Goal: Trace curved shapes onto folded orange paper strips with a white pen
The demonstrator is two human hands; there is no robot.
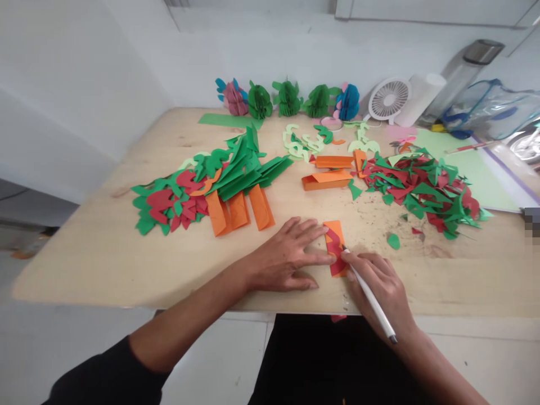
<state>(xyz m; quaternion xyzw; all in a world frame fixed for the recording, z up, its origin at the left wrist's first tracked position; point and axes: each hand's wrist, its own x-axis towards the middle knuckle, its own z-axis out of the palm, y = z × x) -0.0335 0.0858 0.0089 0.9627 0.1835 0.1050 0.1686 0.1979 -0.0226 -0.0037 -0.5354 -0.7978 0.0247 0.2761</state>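
A small orange paper strip (328,224) lies near the table's front edge with a curved red paper cutout (336,247) on top of it. My left hand (291,256) is spread flat on the table, its fingertips pressing on the cutout and the strip. In my right hand (382,284) is a white pen (373,304), its tip touching the paper at the cutout's right edge. Left of these lie folded orange pieces (262,208), with folded green paper (238,171) and red and green cutouts (160,202) behind and beside them.
A heap of red and green scraps (426,188) spreads at the right. Two orange folded strips (327,180) and pale green cutouts (301,143) lie farther back. Several honeycomb paper figures (288,98), a white fan (390,98) and a bottle (455,81) stand along the wall.
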